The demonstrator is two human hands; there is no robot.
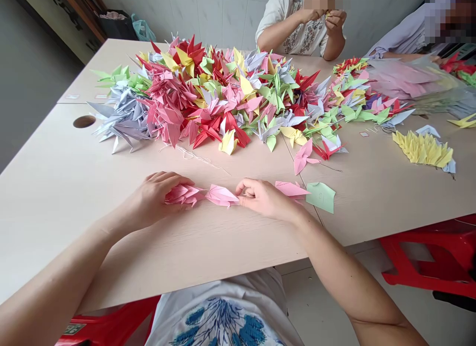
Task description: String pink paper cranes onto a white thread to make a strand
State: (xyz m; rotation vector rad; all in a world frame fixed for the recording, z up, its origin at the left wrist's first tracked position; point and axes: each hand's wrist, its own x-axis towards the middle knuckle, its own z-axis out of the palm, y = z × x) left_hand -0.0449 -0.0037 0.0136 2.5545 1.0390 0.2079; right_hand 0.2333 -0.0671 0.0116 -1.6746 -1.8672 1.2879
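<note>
My left hand (161, 195) is wrapped round a bunch of pink folded paper cranes (185, 194) near the front of the table. Just right of that bunch lies a single pink paper crane (221, 195). Its right tip is pinched between the thumb and fingers of my right hand (262, 198). Whether a thread runs through these cranes is too small to tell. Beyond my right wrist is another pink folded paper piece (292, 189), partly hidden by the hand. A pale green paper piece (321, 196) touches its right end.
A large heap of coloured paper cranes (223, 98) covers the table's middle. White thread (199, 157) trails before it. A yellow crane string (423, 148) and clear plastic bags (405, 81) lie right. Two people sit opposite, one with raised hands (323, 19). A red stool (431, 257) stands right.
</note>
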